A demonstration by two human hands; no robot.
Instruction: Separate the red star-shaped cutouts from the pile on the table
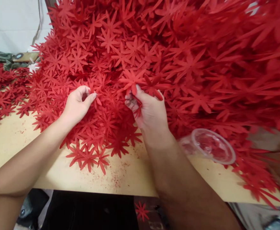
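A large heap of red star-shaped artificial petal pieces covers most of the table. In front of it, my left hand pinches a narrow red petal between thumb and fingertips; whether that piece is loose from the heap I cannot tell. Close by on the right, my right hand grips a red flower piece with the thumb pressed on one petal. More red petals show between its curled fingers and behind the thumb, so it seems to hold more than one piece.
A clear plastic tub lies tipped on the pale tabletop at the right. More red pieces are spread at the far left, near a yellowish object. One red flower piece lies below the table edge.
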